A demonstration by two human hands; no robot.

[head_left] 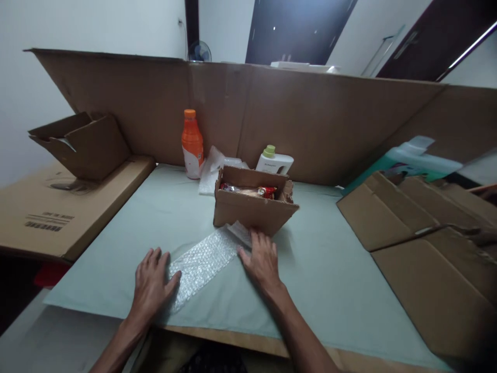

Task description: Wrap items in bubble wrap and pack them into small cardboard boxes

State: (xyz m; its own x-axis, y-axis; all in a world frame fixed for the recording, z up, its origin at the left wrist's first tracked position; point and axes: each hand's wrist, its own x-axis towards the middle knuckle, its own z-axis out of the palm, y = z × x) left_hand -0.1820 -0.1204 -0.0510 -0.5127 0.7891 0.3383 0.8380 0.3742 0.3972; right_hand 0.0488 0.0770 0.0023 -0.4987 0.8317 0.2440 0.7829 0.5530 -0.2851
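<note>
A strip of bubble wrap lies flat on the pale green table cover. My left hand rests on its near end, fingers spread and flat. My right hand lies flat on its far end, right in front of a small open cardboard box. Inside the box are red snack packets.
An orange bottle, a white bottle with a green cap and a clear plastic bag stand behind the box. Flattened cardboard lies at the right, another open box at the left. A tall cardboard wall closes the back.
</note>
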